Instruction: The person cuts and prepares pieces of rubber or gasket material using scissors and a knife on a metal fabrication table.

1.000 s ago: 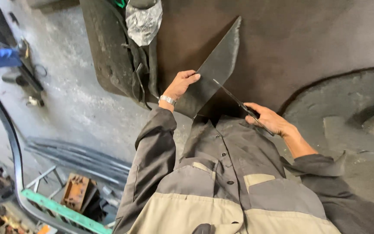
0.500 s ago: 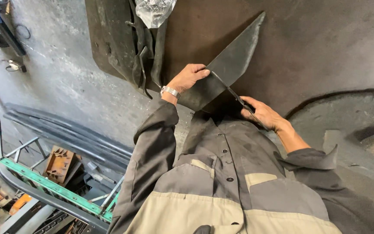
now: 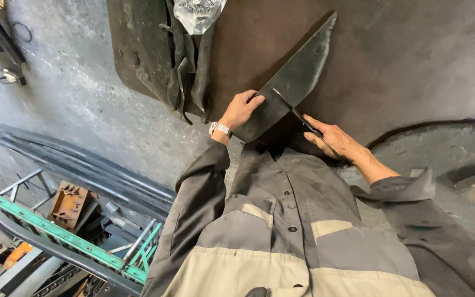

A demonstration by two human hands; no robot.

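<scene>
against dark sheet (image 3: 413,60), left hand (image 3: 241,110) steadies rubber piece (image 3: 292,82), right hand (image 3: 333,140) cutting.

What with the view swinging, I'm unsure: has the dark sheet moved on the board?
No, not noticeably: the dark sheet keeps its tip about as far right of the plastic bag as before.

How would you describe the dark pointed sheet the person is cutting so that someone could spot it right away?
Start at the big brown work surface filling the top of the view. At its near edge, the left hand holds a flat dark sheet while the right hand draws a thin blade across it. Unlike the limp black strips and crumpled plastic bag nearby, it is flat and tapers to a long point.
</scene>
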